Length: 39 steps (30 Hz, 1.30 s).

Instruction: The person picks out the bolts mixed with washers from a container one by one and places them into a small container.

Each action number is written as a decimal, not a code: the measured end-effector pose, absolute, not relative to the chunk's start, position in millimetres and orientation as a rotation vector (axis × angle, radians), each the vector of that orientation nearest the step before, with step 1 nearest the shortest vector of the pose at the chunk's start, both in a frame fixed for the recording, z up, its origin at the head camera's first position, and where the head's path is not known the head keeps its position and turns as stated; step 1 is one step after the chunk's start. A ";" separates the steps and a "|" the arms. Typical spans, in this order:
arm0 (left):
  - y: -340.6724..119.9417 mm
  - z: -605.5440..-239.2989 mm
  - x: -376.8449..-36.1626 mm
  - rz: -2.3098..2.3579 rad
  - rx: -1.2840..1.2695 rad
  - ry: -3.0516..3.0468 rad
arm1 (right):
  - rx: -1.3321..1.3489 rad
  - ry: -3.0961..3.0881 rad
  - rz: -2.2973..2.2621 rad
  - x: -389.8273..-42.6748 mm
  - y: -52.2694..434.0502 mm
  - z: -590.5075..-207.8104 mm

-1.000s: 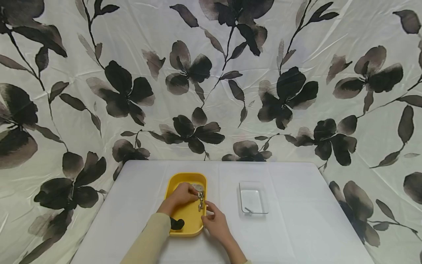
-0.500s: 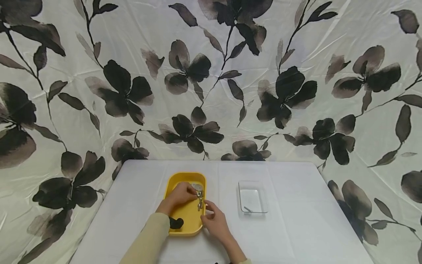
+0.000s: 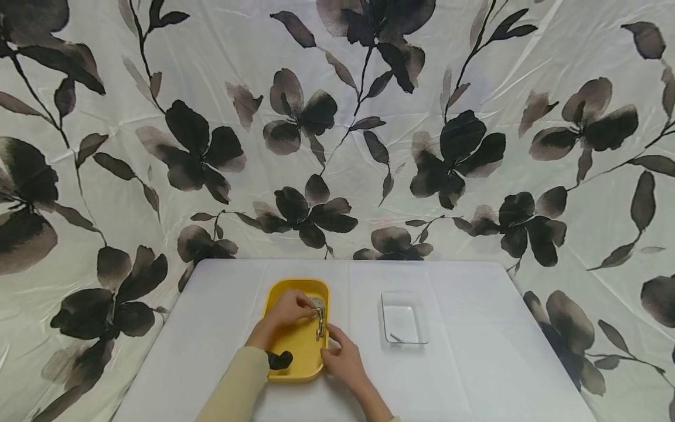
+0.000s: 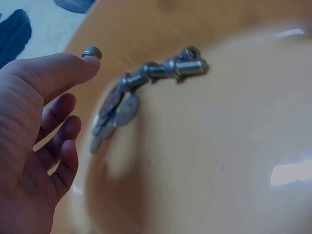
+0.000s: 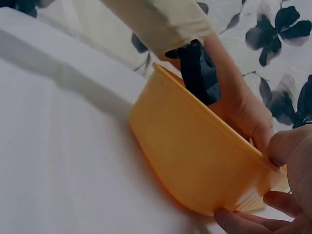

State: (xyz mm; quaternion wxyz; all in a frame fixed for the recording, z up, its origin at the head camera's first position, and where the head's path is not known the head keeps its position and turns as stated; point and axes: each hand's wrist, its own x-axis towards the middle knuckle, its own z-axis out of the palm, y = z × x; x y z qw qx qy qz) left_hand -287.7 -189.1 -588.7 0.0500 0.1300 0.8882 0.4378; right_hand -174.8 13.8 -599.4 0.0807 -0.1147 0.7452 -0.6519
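Left hand (image 3: pixel 287 311) inside yellow tray (image 3: pixel 295 363), near its far right corner; it has scarcely shifted over last second. We see thumb and forefinger pinching small nut (image 4: pixel 91 51), probably just lifted from bolts and washers (image 4: pixel 146 87). Right hand (image 3: pixel 343 357) still steadies tray's right edge, fingers curled on rim.

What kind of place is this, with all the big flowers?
Probably a makeshift recording booth: a flower-print sheet hangs behind a white-covered table with a yellow tray of bolts and washers and a clear box.
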 end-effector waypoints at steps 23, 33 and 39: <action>-180.0 -556.0 -262.9 1.527 0.428 2.748 | -0.289 2.189 -1.942 -175.5 16.3 -603.6; -172.0 -555.3 -247.7 1.640 0.443 2.715 | -0.283 2.266 -1.912 -176.1 16.9 -606.9; -163.7 -551.6 -243.3 1.689 0.454 2.695 | -0.387 2.337 -1.820 -179.8 21.1 -604.0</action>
